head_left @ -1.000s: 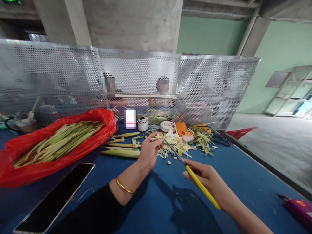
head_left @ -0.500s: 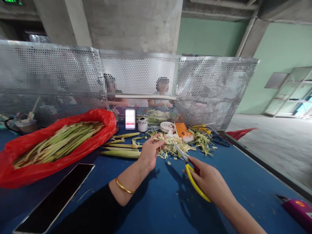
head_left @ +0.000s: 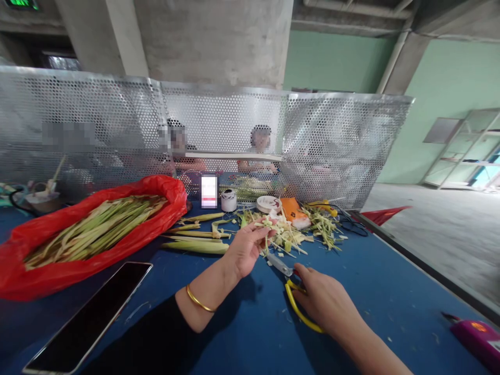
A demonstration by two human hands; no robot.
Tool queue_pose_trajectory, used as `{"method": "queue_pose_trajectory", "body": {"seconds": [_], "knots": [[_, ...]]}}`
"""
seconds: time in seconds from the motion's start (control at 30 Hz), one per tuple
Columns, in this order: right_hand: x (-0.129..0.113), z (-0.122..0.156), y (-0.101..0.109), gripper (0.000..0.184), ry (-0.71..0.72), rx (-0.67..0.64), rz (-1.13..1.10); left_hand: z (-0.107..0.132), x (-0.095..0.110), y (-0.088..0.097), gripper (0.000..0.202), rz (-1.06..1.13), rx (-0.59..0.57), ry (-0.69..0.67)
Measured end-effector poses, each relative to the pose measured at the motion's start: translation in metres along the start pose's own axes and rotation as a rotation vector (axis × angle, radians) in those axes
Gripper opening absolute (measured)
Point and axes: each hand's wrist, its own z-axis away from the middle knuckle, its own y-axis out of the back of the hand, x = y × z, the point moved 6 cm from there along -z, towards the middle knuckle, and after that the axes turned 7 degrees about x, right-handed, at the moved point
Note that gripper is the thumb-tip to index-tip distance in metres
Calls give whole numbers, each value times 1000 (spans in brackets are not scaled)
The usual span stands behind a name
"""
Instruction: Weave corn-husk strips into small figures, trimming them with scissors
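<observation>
My left hand (head_left: 247, 249), wearing a gold bangle (head_left: 199, 299) at the wrist, is closed with its fingertips pinching a small pale green plant piece (head_left: 267, 242). A thin strip of it hangs below the fingers; the rest blends with the scraps behind. In my right hand (head_left: 330, 299) is a pair of scissors (head_left: 299, 310) with yellow handles. The blades point up and left, their tips close to the hanging strip; whether they touch it I cannot tell. Pale leaf scraps (head_left: 291, 239) lie heaped on the blue table just beyond both hands.
A red plastic bag (head_left: 172, 195) full of long leaves lies at left, near a dark phone (head_left: 94, 312). Husk leaves (head_left: 195, 246), a lit phone (head_left: 209, 191), a white can (head_left: 228, 200), a round tape roll (head_left: 267, 203) and an orange packet (head_left: 291, 209) stand before a perforated metal screen (head_left: 222, 120). A purple tool (head_left: 474, 338) lies right.
The scissors have moved left and down, and their blades now sit beneath my left fingers. My left hand has shifted slightly right, and a thin strip now shows hanging from it.
</observation>
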Motion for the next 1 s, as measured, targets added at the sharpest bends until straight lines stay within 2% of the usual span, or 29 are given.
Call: {"method": "queue_pose_trajectory", "body": {"seconds": [0.3, 0.5, 0.57, 0.63, 0.73, 0.8, 0.87, 0.93, 1.0], "knots": [[-7, 6, 3, 39, 47, 43, 138, 6, -12, -4, 26, 23, -88, 150], [1, 7, 8, 24, -1, 35, 191, 11, -14, -11, 28, 40, -167, 170], [5, 6, 14, 19, -36, 71, 173, 10, -14, -10, 29, 28, -173, 165], [7, 5, 25, 22, -62, 195, 36, 11, -16, -10, 29, 4, -175, 168], [8, 3, 34, 32, -78, 371, -478, 14, -22, -12, 32, -50, -197, 183], [5, 1, 28, 36, -92, 341, -855, 17, -27, -14, 35, -82, -221, 196], [1, -1, 21, 31, -117, 261, -1076, 19, -32, -15, 36, -112, -235, 207], [-1, -1, 17, 24, -134, 228, -1139, 19, -36, -14, 37, -137, -239, 212], [-1, 0, 19, 28, -134, 243, -1133, 19, -36, -14, 38, -152, -244, 206]]}}
